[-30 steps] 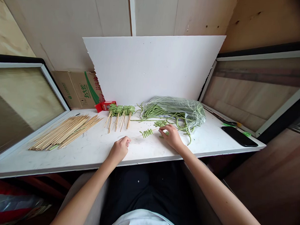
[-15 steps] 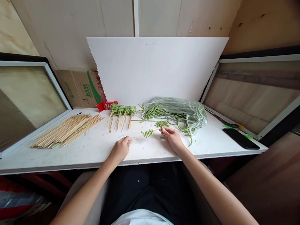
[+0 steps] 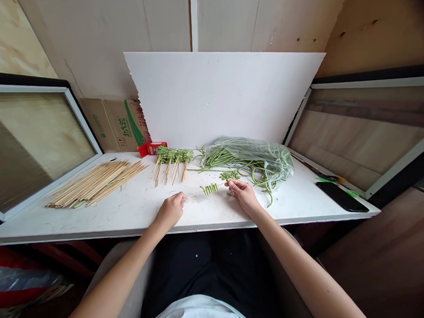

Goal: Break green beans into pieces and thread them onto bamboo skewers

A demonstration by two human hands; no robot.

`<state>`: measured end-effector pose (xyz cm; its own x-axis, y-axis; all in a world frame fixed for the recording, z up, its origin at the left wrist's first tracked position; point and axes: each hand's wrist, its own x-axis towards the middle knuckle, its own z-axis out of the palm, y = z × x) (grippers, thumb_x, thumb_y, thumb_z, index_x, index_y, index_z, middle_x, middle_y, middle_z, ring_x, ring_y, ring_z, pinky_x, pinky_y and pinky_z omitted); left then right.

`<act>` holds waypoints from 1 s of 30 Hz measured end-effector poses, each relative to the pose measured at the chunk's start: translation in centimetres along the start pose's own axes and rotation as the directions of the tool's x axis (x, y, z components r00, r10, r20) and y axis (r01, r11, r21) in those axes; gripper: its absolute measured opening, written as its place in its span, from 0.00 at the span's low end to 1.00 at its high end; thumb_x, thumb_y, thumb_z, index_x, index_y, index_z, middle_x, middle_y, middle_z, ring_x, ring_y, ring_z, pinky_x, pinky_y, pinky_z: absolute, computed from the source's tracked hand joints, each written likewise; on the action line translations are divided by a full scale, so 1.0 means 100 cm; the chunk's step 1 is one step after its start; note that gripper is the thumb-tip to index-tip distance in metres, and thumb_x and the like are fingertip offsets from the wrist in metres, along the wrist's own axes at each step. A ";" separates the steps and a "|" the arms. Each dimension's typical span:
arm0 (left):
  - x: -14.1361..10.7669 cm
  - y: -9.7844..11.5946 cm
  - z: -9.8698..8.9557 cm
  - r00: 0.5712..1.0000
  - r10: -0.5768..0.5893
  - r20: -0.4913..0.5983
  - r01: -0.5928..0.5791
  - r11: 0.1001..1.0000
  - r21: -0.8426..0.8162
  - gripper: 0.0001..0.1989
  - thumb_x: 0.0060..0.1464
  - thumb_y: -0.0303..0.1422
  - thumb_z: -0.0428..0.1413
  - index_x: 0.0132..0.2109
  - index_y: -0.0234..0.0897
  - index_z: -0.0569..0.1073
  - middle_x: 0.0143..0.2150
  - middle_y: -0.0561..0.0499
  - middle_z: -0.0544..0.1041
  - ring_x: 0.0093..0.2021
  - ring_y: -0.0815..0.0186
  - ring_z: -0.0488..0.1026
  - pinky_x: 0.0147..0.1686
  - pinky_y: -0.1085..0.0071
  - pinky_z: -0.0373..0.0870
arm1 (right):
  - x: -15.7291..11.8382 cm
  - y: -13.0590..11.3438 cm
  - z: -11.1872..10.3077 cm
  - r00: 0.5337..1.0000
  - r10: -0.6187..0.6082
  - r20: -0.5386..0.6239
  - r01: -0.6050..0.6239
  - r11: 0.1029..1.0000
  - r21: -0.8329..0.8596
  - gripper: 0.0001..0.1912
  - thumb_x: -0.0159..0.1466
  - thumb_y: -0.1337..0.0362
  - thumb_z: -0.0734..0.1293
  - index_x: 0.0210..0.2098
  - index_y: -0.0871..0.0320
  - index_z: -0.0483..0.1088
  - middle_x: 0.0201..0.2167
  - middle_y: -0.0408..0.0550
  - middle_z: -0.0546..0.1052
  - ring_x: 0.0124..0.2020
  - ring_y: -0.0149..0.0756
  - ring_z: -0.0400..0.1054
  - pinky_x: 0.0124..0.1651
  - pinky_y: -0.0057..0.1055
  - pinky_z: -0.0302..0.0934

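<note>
My left hand (image 3: 171, 209) is closed around the blunt end of a thin bamboo skewer (image 3: 193, 195) above the white table. Several short lengths of green long bean (image 3: 209, 189) are threaded in a row along its middle. At the skewer's far tip, my right hand (image 3: 243, 195) pinches a bit of green bean between thumb and fingers. Just behind that hand lies a small pile of cut bean pieces (image 3: 230, 175). Finished-looking bean skewers (image 3: 174, 154) are stacked at the back, their sticks pointing toward me.
Loose bamboo skewers (image 3: 94, 184) lie in a heap on the left. A clear plastic bag (image 3: 268, 154) of long beans sits at the back right. A black phone (image 3: 342, 196) rests by the right edge. Behind stand a white board (image 3: 218, 98) and a cardboard box (image 3: 113, 124).
Both hands stay in nearly the same place, with the skewer still between them. The skewer's bare stretch by my left hand shows more clearly. The whole view has shifted slightly.
</note>
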<state>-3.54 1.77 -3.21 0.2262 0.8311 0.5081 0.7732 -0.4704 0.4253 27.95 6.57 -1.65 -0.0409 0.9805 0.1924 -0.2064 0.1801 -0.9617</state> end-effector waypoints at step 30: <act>0.000 -0.005 0.004 1.000 -0.007 0.010 0.007 1.000 0.023 0.14 0.56 0.16 0.50 0.37 0.40 0.72 0.37 0.48 0.82 0.38 0.61 0.80 0.36 0.70 0.71 | -0.002 -0.002 -0.001 1.000 -0.013 0.025 0.016 0.994 -0.109 0.22 0.57 0.44 0.78 0.40 0.55 0.85 0.43 0.52 0.83 0.37 0.37 0.71 0.38 0.33 0.63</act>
<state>-3.73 2.10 -3.73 0.2269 0.8374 0.4973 0.7879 -0.4580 0.4117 28.11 6.33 -1.50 -0.0628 0.9757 0.2101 -0.0996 0.2033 -0.9740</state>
